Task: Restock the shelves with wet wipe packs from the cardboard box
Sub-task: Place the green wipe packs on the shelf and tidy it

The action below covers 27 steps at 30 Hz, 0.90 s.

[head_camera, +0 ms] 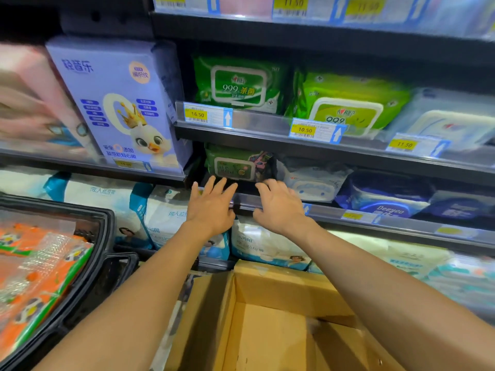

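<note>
A dark green wet wipe pack (235, 163) stands on the lower shelf (334, 212), just behind the rail. My left hand (211, 207) is stretched out below it with straight, spread fingers and holds nothing. My right hand (278, 207) reaches beside it, fingers relaxed over the shelf rail, also holding nothing. The open cardboard box (270, 322) sits below my forearms; the part of its inside that shows holds no packs.
The shelf above holds green wipe packs (238, 84) and lime ones (348, 103) behind price tags. White and blue packs (388, 194) stand to the right. A purple tissue box (117, 103) is at left. A black basket (88, 253) holds orange packs.
</note>
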Each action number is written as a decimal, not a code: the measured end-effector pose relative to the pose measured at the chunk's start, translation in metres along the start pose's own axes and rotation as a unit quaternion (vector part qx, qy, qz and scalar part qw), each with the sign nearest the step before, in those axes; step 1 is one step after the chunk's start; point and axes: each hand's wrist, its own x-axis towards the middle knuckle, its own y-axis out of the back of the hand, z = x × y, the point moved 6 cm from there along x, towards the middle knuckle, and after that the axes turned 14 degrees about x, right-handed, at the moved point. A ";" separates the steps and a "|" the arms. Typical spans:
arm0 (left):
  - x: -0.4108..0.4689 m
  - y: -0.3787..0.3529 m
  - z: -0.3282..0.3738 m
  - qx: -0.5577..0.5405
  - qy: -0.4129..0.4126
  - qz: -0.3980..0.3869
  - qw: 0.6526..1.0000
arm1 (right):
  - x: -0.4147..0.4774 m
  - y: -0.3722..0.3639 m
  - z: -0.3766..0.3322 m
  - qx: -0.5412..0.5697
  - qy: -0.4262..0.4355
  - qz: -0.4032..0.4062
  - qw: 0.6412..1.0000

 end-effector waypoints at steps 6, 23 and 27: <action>-0.051 0.051 0.030 0.040 -0.027 0.073 0.996 | -0.063 0.058 0.010 -0.012 0.024 0.031 0.999; -0.086 0.331 0.226 0.078 -0.124 0.304 0.941 | -0.239 0.343 0.116 -0.088 0.021 0.266 0.960; -0.076 0.386 0.277 0.067 -0.156 0.345 0.923 | -0.264 0.399 0.154 -0.117 -0.004 0.290 0.950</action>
